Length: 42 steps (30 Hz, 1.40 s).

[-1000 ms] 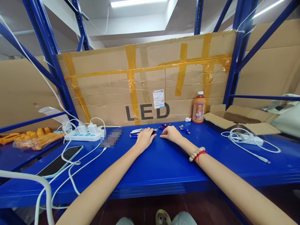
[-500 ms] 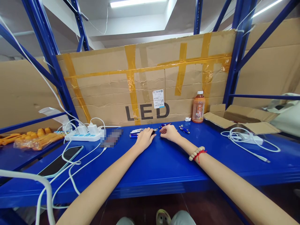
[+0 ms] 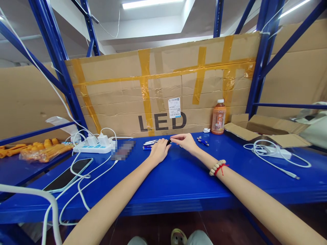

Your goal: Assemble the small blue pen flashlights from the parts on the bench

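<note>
My left hand (image 3: 160, 150) is closed near the back of the blue tabletop, with a small dark piece (image 3: 169, 142) sticking out by its thumb. From the right, my right hand (image 3: 187, 143) reaches in, thumb and forefinger pinched together at the tip of that dark piece. Whatever lies between those fingertips is too small to make out. Several silver and blue pens (image 3: 147, 147) lie just left of my left hand, partly covered by it. More blue pens (image 3: 203, 141) rest to the right of my right hand.
An orange drink bottle (image 3: 218, 117) stands by the cardboard backing (image 3: 117, 102). On the right are an open carton (image 3: 265, 127) and a white charger with its cable (image 3: 278, 152). A power strip (image 3: 94, 147), a phone (image 3: 68, 175) and loose white cables occupy the left.
My right hand has moved left from near the pens, its curled fingers straightening into a pinch at the dark piece. My left hand stays in place. The view has shifted slightly.
</note>
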### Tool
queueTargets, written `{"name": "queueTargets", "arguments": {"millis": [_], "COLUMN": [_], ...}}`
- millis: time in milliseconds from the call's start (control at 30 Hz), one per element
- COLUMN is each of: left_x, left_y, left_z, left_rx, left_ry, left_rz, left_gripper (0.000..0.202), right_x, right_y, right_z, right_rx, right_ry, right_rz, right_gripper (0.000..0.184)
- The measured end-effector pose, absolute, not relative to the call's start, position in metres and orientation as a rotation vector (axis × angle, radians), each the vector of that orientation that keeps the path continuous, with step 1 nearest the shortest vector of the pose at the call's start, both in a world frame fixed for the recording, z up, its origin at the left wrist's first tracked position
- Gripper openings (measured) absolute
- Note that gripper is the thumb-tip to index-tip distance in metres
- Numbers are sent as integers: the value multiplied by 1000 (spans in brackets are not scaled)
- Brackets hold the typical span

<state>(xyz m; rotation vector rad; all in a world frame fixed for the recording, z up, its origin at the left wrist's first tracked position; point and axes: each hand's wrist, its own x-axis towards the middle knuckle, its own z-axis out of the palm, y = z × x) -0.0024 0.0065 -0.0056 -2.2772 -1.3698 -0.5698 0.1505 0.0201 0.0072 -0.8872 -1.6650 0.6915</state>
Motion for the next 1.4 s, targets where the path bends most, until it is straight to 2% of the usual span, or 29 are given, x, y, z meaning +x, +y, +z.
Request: {"name": "queueTargets", "arguments": {"millis": [567, 833, 1033, 1233, 1400], "left_x": [-5, -5, -4, -2, 0], "left_y": [10, 7, 6, 2, 2], "left_z": [-7, -6, -6, -3, -5], "left_rx": [-2337, -2384, -2363, -2309, -2313], "left_ry": [-1337, -1378, -1399, -1370, -1361], "left_rz": [-549, -626, -696, -637, -663], "left_gripper": [21, 14, 13, 20, 27], "right_x": [158, 155, 156, 172, 174], "right_y": [18, 15, 6, 15, 21], "right_z": [9, 6, 16, 14, 7], "right_rx": [-871, -876, -1216, -1607, -1649], "right_ry": [-2090, -2127, -1891, -1972, -2026], "right_rz": [94, 14, -165, -141, -109], "right_gripper": [17, 17, 30, 21, 22]}}
